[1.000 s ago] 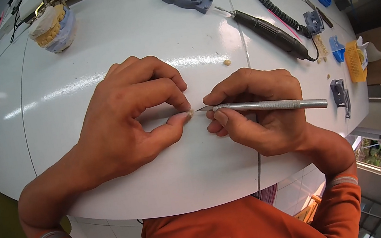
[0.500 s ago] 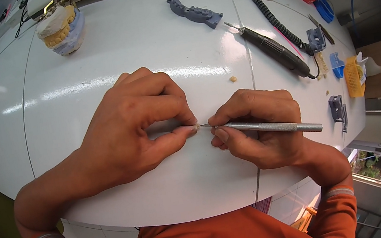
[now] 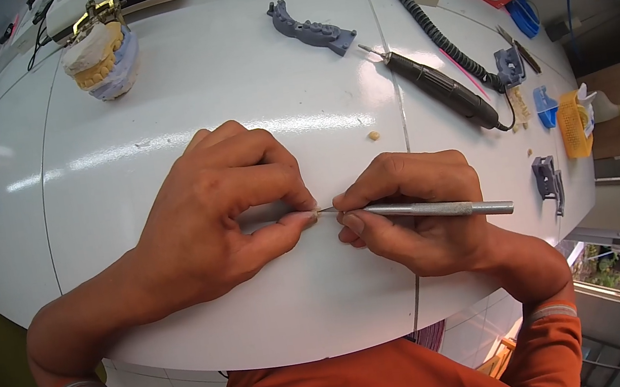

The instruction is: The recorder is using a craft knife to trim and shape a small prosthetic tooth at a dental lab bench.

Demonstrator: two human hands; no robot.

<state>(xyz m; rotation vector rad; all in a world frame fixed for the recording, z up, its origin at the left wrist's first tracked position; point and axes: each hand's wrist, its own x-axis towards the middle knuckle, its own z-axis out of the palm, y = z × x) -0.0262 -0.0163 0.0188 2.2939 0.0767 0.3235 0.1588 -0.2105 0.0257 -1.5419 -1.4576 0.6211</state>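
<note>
My left hand pinches a tiny pale piece between thumb and index finger, just above the white table. Most of that piece is hidden by the fingertips. In pen fashion, my right hand grips a craft knife with a silver metal handle, its thin blade pointing left. The blade's tip meets the pale piece at the left fingertips; whether it cuts in cannot be made out. A small yellowish tooth-like piece lies on the table beyond my right hand.
A dental plaster model stands at the far left. Grey dental arch models lie at the back and right. A black rotary handpiece with a coiled cord rests at the far right, near a yellow basket.
The view has shifted slightly. Both hands keep nearly the same pose, with the knife blade still at the pinched piece.
</note>
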